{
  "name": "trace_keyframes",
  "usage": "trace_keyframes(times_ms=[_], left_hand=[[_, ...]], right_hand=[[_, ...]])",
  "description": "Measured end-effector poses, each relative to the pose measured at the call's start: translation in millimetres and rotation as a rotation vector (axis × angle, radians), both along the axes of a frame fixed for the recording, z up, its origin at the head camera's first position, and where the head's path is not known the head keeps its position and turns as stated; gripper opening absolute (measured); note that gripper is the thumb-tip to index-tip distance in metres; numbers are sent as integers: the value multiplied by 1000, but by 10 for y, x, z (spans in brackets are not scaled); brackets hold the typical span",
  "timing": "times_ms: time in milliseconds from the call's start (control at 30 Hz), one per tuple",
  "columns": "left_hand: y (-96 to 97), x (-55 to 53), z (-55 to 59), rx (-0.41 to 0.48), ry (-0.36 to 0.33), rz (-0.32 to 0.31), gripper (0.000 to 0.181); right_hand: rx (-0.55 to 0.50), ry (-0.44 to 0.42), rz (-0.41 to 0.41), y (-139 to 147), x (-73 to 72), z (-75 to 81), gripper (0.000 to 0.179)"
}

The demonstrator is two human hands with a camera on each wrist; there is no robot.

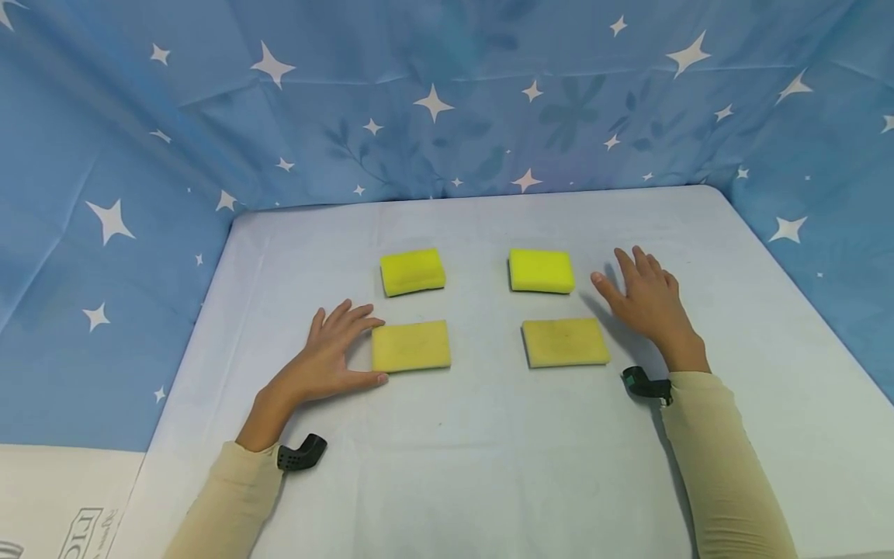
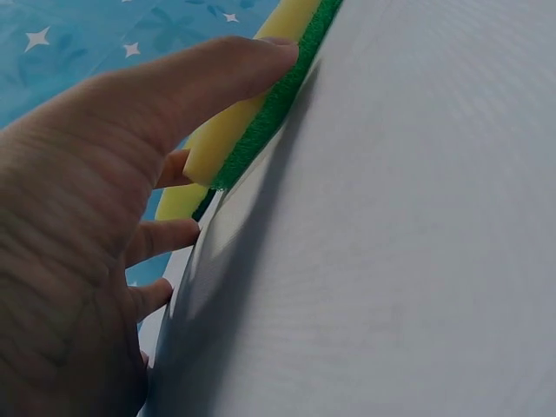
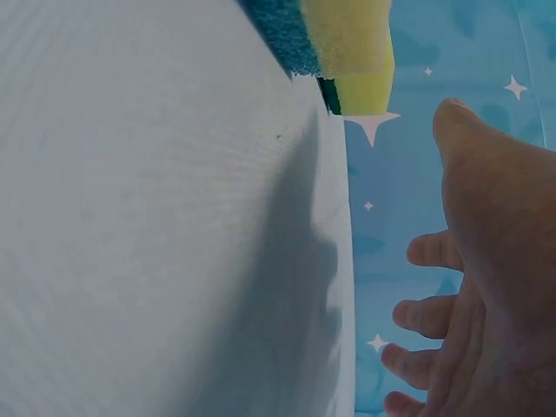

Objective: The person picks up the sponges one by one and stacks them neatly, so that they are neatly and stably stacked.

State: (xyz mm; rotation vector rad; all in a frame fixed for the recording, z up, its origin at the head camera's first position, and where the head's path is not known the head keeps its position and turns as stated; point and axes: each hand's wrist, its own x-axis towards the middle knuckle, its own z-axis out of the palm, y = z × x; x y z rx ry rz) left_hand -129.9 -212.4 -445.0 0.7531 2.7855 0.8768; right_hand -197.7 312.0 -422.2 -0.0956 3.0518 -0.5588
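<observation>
Four sponges would be too exact a tally, so: several yellow sponges lie flat on the white table. My left hand (image 1: 328, 353) is at the left end of the front left sponge (image 1: 412, 346), thumb by its near corner and index finger by its far corner. In the left wrist view this sponge (image 2: 208, 149) has a green scouring layer underneath, with the thumb overlapping it. My right hand (image 1: 649, 299) hovers with spread fingers, holding nothing, right of the back right sponge (image 1: 542, 271) and beyond the front right sponge (image 1: 566, 342).
A brighter back left sponge (image 1: 413, 272) lies behind the front left one. White cloth covers the table (image 1: 475, 466). A blue curtain (image 1: 489, 140) with white stars borders the back and sides. Each wrist wears a small black device, such as the left one (image 1: 302, 453).
</observation>
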Motion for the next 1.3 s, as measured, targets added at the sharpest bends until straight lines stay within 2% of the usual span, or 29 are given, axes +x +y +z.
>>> trace_keyframes(times_ms=[300, 733, 900, 1067, 1300], left_hand=[[-8, 5, -22, -3, 20, -4, 80], [-18, 2, -52, 19, 21, -6, 79], [-14, -4, -68, 26, 24, -5, 79], [-34, -9, -86, 17, 39, 1, 79], [-31, 2, -74, 21, 25, 1, 78]], right_hand=[[-4, 3, 11, -3, 4, 16, 92], [-43, 29, 24, -62, 0, 125, 89], [-94, 61, 44, -75, 62, 163, 86], [-103, 106, 78, -50, 174, 203, 82], [-207, 68, 121, 9, 350, 218, 87]])
